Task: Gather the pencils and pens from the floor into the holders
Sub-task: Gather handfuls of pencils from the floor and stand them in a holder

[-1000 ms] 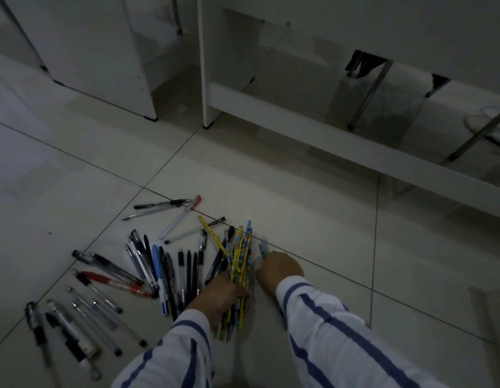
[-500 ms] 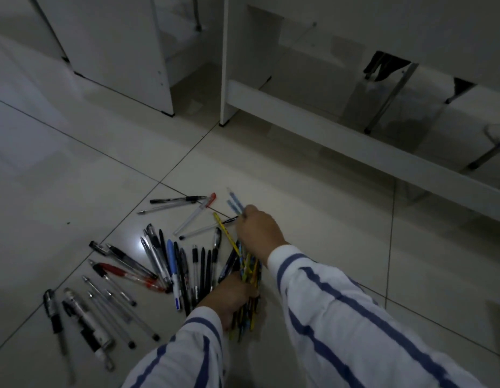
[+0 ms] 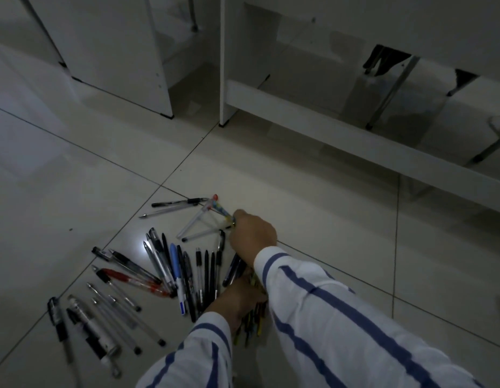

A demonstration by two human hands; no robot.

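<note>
Several pens (image 3: 184, 273) lie fanned out on the tiled floor, dark, blue and red ones among them. My left hand (image 3: 239, 302) is closed around a bundle of yellow and blue pencils (image 3: 253, 323) at the fan's right end. My right hand (image 3: 253, 235) reaches over them and pinches a patterned blue pencil (image 3: 220, 210) by its end, above two clear pens (image 3: 197, 222). No holder is in view.
A white cabinet (image 3: 117, 60) stands at the back left. A white desk leg (image 3: 225, 65) and its low crossbar (image 3: 355, 144) run along the back right, with metal chair legs (image 3: 388, 93) behind.
My right hand went from the floor beside the pencil bundle up and left to the top of the pile, now gripping a blue pencil. The view has also shifted closer.
</note>
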